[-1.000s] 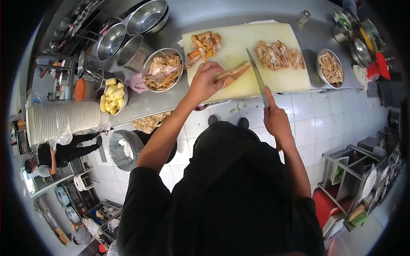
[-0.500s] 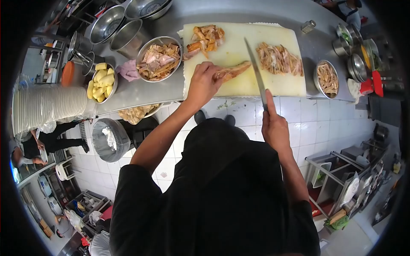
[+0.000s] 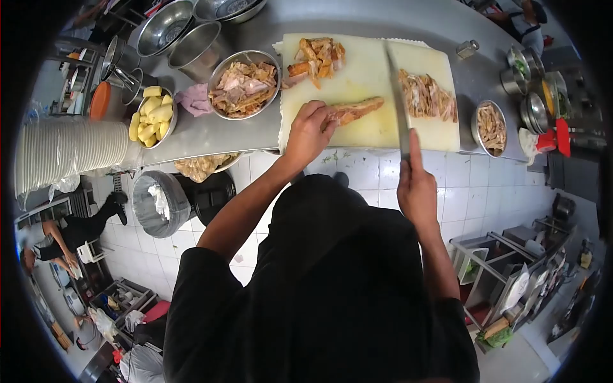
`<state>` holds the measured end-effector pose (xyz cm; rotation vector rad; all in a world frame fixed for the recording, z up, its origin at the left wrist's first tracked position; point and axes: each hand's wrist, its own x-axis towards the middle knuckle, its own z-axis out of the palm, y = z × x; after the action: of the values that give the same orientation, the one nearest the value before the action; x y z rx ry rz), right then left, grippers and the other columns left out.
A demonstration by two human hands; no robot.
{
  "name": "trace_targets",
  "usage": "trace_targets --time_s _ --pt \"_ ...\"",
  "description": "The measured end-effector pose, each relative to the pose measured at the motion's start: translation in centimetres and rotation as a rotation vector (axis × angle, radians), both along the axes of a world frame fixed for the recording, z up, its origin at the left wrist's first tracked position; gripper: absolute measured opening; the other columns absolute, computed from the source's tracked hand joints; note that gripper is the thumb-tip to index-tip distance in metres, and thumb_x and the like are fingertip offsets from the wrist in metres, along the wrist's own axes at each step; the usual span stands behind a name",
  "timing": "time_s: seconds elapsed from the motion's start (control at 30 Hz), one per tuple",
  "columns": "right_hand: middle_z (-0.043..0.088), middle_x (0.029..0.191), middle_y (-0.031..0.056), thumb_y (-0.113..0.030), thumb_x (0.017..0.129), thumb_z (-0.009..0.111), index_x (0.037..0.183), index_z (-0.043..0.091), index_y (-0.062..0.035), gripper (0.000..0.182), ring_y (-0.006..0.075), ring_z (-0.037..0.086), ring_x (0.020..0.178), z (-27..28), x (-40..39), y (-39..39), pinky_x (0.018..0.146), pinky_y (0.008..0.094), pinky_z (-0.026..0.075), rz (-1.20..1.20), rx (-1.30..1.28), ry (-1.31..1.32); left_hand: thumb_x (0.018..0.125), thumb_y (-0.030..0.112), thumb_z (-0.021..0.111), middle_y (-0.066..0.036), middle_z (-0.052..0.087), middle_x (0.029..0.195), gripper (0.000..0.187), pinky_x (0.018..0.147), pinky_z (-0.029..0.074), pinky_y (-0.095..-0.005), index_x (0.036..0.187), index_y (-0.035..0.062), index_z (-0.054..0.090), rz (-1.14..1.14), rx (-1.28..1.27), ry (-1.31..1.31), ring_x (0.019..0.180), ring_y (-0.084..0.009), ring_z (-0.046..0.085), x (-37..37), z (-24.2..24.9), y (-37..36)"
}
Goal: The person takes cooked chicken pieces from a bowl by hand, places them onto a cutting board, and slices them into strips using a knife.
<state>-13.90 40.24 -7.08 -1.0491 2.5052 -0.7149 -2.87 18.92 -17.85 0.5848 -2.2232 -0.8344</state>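
On the pale cutting board (image 3: 367, 137) lies a long strip of meat (image 3: 359, 111), its left end pinched by the fingers of my left hand (image 3: 310, 133). My right hand (image 3: 416, 185) grips a long kitchen knife (image 3: 398, 102), index finger stretched along its back. The blade points away from me, between the strip and a pile of sliced meat (image 3: 426, 97) on the board's right side. Browned meat pieces (image 3: 317, 59) sit at the board's far left. The knife stands apart from the strip.
Left of the board is a metal bowl of meat pieces (image 3: 245, 84), then a bowl of peeled potatoes (image 3: 153, 119). A smaller bowl of sliced meat (image 3: 491, 127) stands right, and a glass shaker (image 3: 467, 49) behind it. A lined bin (image 3: 161, 204) is below; another person (image 3: 70, 233) is at left.
The knife in my right hand has moved right, away from the strip's end and close beside the sliced pile. My left hand still holds the strip. The view has shifted slightly.
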Motion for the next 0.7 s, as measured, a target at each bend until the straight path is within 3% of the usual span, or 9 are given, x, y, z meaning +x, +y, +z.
trace_targets --time_s 0.13,0.17,0.2,0.23,0.37,0.5,0.6,0.63,0.7 --pt "0.059 0.066 0.0224 -0.008 0.096 0.049 0.152 0.024 -0.0169 0.062 0.0406 0.060 0.058 -2.8 1.5 0.8 0.057 0.0496 0.047 -0.037 -0.274 0.206 0.073 0.004 0.075 -0.013 0.062 0.099 0.025 0.080 0.051 -0.0380 0.097 -0.0009 0.069 -0.003 -0.007 0.014 0.091 -0.0311 0.061 0.2 0.0 0.0" --pt "0.060 0.065 0.0228 -0.008 0.095 0.048 0.152 0.023 -0.0167 0.063 0.0411 0.060 0.057 -4.5 1.4 1.2 0.057 0.0512 0.048 0.074 -0.124 0.149 0.074 0.004 0.075 -0.013 0.062 0.099 0.025 0.080 0.051 -0.0379 0.097 -0.0008 0.069 -0.013 -0.004 0.015 0.091 -0.0311 0.061 0.1 0.0 -0.1" --pt "0.060 0.062 0.0230 -0.007 0.094 0.048 0.152 0.022 -0.0177 0.065 0.0420 0.059 0.056 -4.7 1.2 1.1 0.057 0.0526 0.048 0.142 0.302 -0.005 0.074 0.004 0.075 -0.013 0.062 0.099 0.025 0.080 0.051 -0.0378 0.097 -0.0008 0.069 -0.018 0.002 0.018 0.091 -0.0310 0.061 0.1 0.0 -0.1" --pt "0.059 0.060 0.0228 -0.007 0.094 0.048 0.152 0.022 -0.0179 0.065 0.0422 0.059 0.055 -4.5 1.3 1.3 0.056 0.0527 0.048 0.148 0.287 0.012 0.074 0.004 0.075 -0.013 0.062 0.099 0.024 0.081 0.051 -0.0376 0.097 -0.0008 0.069 -0.026 0.011 0.016 0.091 -0.0309 0.061 0.2 -0.1 0.0" --pt "0.060 0.062 0.0223 -0.006 0.094 0.049 0.152 0.023 -0.0178 0.064 0.0416 0.060 0.058 -1.6 1.0 0.1 0.058 0.0513 0.049 0.114 0.146 0.082 0.075 0.005 0.074 -0.013 0.062 0.099 0.022 0.080 0.051 -0.0377 0.096 -0.0007 0.069 -0.014 -0.018 0.037 0.091 -0.0306 0.061 -0.2 -0.1 -0.5" --pt "0.062 0.070 0.0219 -0.007 0.094 0.050 0.151 0.027 -0.0176 0.062 0.0395 0.062 0.062 0.9 2.2 -0.7 0.059 0.0491 0.050 -0.011 -0.269 0.141 0.076 0.003 0.072 -0.014 0.063 0.099 0.020 0.080 0.051 -0.0380 0.095 -0.0010 0.069 -0.008 0.012 0.031 0.090 -0.0309 0.061 0.3 0.1 -0.1" --pt "0.062 0.067 0.0220 -0.006 0.093 0.050 0.151 0.026 -0.0177 0.065 0.0397 0.062 0.060 -3.8 2.9 0.5 0.058 0.0501 0.050 0.063 -0.138 0.207 0.076 0.002 0.071 -0.013 0.063 0.098 0.019 0.080 0.051 -0.0383 0.095 -0.0014 0.068 -0.008 0.027 0.034 0.090 -0.0312 0.061 0.3 0.2 -0.1" --pt "0.061 0.064 0.0217 -0.006 0.091 0.051 0.152 0.025 -0.0194 0.068 0.0399 0.062 0.057 -3.7 2.7 0.1 0.056 0.0514 0.049 0.149 0.417 0.061 0.076 0.001 0.070 -0.013 0.063 0.098 0.019 0.080 0.051 -0.0384 0.094 -0.0015 0.068 -0.008 0.031 0.036 0.089 -0.0313 0.061 0.2 0.3 -0.1" --pt "0.061 0.062 0.0218 -0.006 0.091 0.050 0.152 0.023 -0.0219 0.069 0.0406 0.062 0.057 -4.3 2.4 0.3 0.055 0.0526 0.049 0.117 0.362 0.029 0.076 0.000 0.070 -0.013 0.063 0.098 0.018 0.080 0.052 -0.0385 0.094 -0.0017 0.068 -0.022 0.021 0.065 0.090 -0.0312 0.062 -0.1 -0.3 -0.2"
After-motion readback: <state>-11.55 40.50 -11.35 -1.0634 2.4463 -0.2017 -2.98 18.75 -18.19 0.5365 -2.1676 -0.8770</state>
